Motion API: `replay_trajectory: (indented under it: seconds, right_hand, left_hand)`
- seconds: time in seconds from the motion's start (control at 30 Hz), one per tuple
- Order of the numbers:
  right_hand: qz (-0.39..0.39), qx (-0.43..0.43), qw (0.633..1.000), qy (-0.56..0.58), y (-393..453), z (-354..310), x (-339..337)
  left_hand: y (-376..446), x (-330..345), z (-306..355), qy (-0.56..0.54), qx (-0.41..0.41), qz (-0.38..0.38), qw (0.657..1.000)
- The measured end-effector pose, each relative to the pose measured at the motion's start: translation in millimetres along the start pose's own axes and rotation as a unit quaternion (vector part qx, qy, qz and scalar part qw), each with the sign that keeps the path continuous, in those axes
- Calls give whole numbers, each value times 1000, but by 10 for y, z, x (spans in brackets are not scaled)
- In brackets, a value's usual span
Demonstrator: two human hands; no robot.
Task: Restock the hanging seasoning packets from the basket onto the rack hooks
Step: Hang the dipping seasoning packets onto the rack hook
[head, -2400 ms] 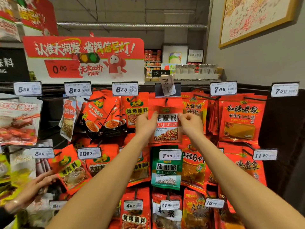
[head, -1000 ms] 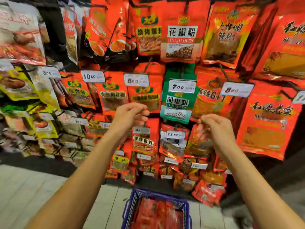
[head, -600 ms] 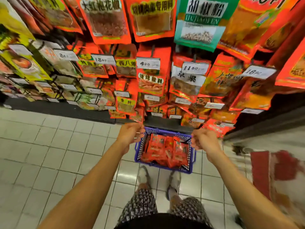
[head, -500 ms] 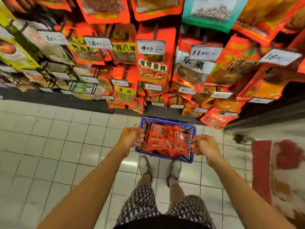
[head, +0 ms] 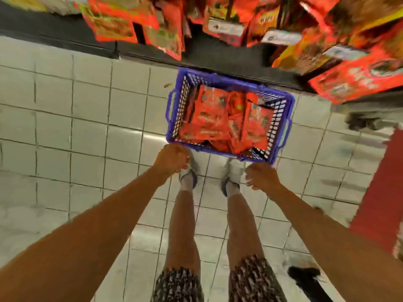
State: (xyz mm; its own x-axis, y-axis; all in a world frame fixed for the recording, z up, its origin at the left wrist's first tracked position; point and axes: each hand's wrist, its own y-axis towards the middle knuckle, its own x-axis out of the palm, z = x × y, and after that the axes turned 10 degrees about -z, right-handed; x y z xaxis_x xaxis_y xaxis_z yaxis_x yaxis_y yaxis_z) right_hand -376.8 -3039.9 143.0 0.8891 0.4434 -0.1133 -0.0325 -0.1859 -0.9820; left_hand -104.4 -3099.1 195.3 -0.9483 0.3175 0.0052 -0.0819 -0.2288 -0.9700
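Observation:
A blue plastic basket (head: 231, 82) stands on the tiled floor in front of my feet, with several red seasoning packets (head: 220, 123) lying in it. My left hand (head: 172, 159) hovers at the basket's near left corner, fingers curled and holding nothing. Just short of the near right corner is my right hand (head: 261, 176), also curled and empty. The lowest hanging packets on the rack (head: 135, 20) fill the top of the view, blurred.
Pale floor tiles (head: 76, 127) spread to the left of the basket. A red floor strip (head: 379, 192) runs along the right. The rack's dark base (head: 229, 59) sits right behind the basket. My shoes (head: 187, 177) stand at its near side.
My view has swung down from the rack to the floor. Both hands have come down from the hanging packets to the basket's near rim, still empty.

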Motion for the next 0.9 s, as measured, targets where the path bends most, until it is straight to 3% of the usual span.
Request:
replay_trajectory:
  seconds: [0.07, 0.13, 0.27, 0.4, 0.47, 0.6, 0.67, 0.73, 0.8, 0.9]
  right_hand:
    - [-8, -18, 981, -192, 509, 70, -19]
    - [15, -43, 939, -341, 967, 98, -94]
    - [131, -36, 921, -366, 1810, 190, -304]
    - [143, -37, 863, -484, 2281, 359, -408]
    - [160, -78, 865, -468, 2327, 392, -409]
    - [210, -258, 884, -329, 2061, 276, -330]
    - [199, -324, 879, -288, 1815, 178, -287]
    - [159, -389, 868, -265, 1567, 73, -269]
    - [59, -445, 858, -252, 1381, -17, -266]
    - [-54, -486, 832, -261, 1228, -94, -233]
  left_hand:
    - [393, -10, -176, -25, -15, -8, 1000]
    - [735, -37, -324, -34, -25, 9, 999]
    - [1341, -87, -574, 51, -42, 28, 997]
    - [1741, -71, -699, 99, -49, 35, 993]
    - [1804, -23, -714, 119, -46, 32, 991]
    - [1767, 142, -585, 171, -23, 12, 985]
    - [1737, 264, -486, 216, 47, 20, 975]
    - [1695, 373, -384, 260, 157, 28, 952]
    - [1668, 431, -258, 305, 235, 41, 922]
    - [1694, 431, -44, 422, 314, 2, 850]
